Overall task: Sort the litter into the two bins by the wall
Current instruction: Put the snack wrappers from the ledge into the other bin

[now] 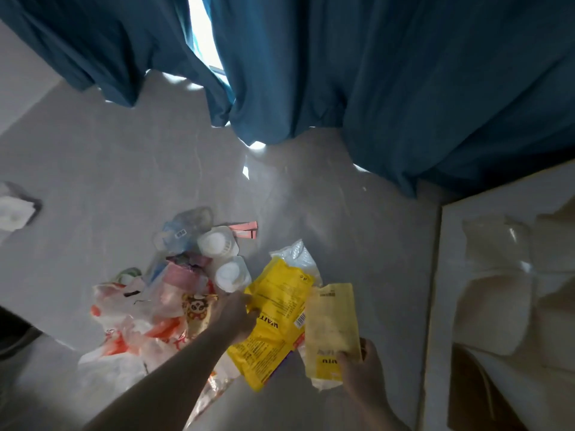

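A bright yellow snack wrapper [273,325] is lying at the near edge of the litter pile on the grey floor [124,157], its printed back and barcode facing up. The left hand [231,318] is reaching onto its left edge, fingers curled round that edge and pinching it. Just to the right, a paler yellow packet [331,328] is overlapping the bright wrapper's right side; the right hand [362,371] is gripping its lower end, thumb over the front and fingers curled behind.

Beyond the wrappers, a clear plastic bag [295,255] is showing from under the yellow wrapper's far end. Two white plastic cups [222,256] are sitting side by side to the left of it, touching one another, with a crumpled clear bottle [186,227] behind them and a pink slip of paper [245,229] just beside the farther cup. A white and orange carrier bag [124,321] is spreading across the pile's left side, under the left forearm.

Farther out, a white object, possibly a tissue pack, [14,211] is lying near the left edge, too blurred to name surely. Blue curtains [373,73] are hanging down to the floor at the far side. On the right, a pale raised surface [445,306] is holding crumpled clear plastic [494,241].
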Tool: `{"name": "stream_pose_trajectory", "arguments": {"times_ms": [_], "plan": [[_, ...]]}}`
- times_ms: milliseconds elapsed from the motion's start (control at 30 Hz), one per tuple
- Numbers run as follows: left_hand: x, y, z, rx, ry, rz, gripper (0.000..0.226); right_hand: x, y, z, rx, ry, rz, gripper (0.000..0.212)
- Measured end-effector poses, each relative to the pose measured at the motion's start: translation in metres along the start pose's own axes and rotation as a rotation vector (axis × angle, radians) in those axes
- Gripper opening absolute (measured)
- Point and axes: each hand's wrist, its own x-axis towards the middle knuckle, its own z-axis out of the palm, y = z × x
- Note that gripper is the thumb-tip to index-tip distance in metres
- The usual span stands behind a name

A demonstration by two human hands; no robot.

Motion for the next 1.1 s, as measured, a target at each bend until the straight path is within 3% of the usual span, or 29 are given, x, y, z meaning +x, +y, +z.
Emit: {"name": "stream_pose_trajectory", "arguments": {"times_ms": [133,300,367,500,700,933,1100], "plan": [[-0.012,0.003,0.004,-0.026,-0.039,0.0,0.034,-0.003,-0.001,-0.027,-0.024,0.044,-0.006,0.021],[-0.02,-0.01,0.028,0.012,-0.224,-0.101,0.033,0.01,0.024,-0.036,-0.092,0.156,0.081,0.041],[-0.022,-0.011,0.039,0.034,-0.224,-0.124,0.032,0.01,0.028,-0.036,-0.079,0.176,0.083,0.035],[-0.036,-0.003,0.045,0.072,-0.134,-0.087,0.03,0.006,0.035,-0.032,-0.093,0.162,0.082,0.021],[-0.117,0.02,-0.015,-0.179,0.079,0.093,0.016,-0.061,0.007,-0.06,-0.043,0.217,-0.027,0.013],[-0.276,0.037,-0.108,-0.538,0.189,-0.098,0.029,-0.183,-0.041,-0.13,-0.068,0.162,-0.178,0.017],[-0.343,0.015,-0.142,-0.706,0.336,-0.152,0.034,-0.23,-0.068,-0.14,-0.105,0.055,-0.37,0.011]]}}
